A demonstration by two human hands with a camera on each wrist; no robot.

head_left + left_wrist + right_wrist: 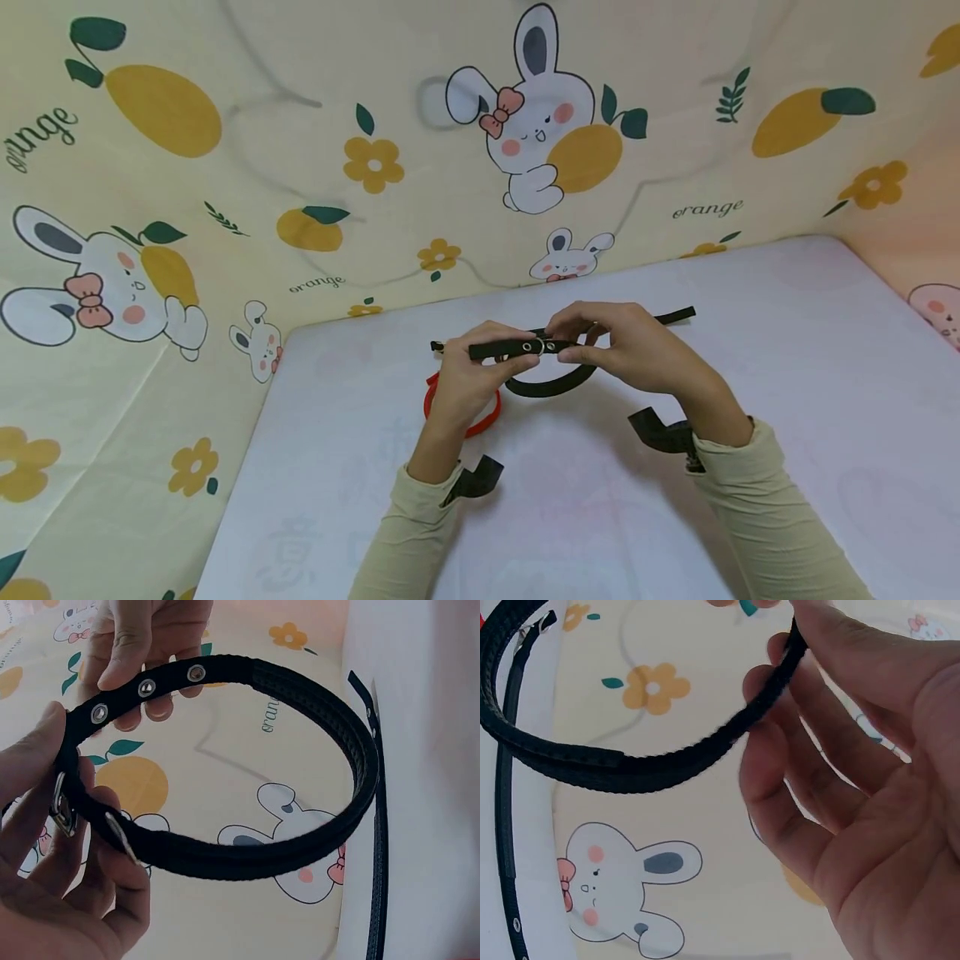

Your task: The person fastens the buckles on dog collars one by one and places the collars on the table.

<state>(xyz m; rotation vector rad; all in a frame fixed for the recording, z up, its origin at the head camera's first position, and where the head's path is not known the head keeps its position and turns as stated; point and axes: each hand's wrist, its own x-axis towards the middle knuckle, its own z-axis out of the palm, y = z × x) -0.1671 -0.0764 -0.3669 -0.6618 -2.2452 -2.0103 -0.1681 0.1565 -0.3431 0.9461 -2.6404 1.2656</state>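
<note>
Holding: both hands have one black fabric strap collar (225, 859) up in a loop, lifted over the white tabletop (570, 508), around the middle of its far edge.
Left hand (468, 372): thumb and fingers pinching the buckle end of the collar, thumb on top, fingers curled underneath. A silver metal buckle (64, 806) sits right among those fingers.
Right hand (633, 346): thumb on one face of the eyelet end and fingers bent behind the other, so that's a pinch too, not spread flat.
Round silver eyelets (147, 688): three showing in a row in the left wrist view, on the stretch between the two hands. Can't tell if the tip is threaded through the buckle, sorry.
Long thin black strap (678, 316): lying on the tabletop behind the hands, running along the far edge, metal fitting at its left end, eyelets toward its right.
Red ring-shaped band (495, 414): flat on the tabletop toward the far-left corner, partly hidden by the left hand and wrist.
Sleeves: pale beige-green (780, 517), with a black band end (660, 432) poking out by each cuff.
Backdrop: cream printed fabric (442, 42) past the far edge, all bunnies, flowers and oranges.
</note>
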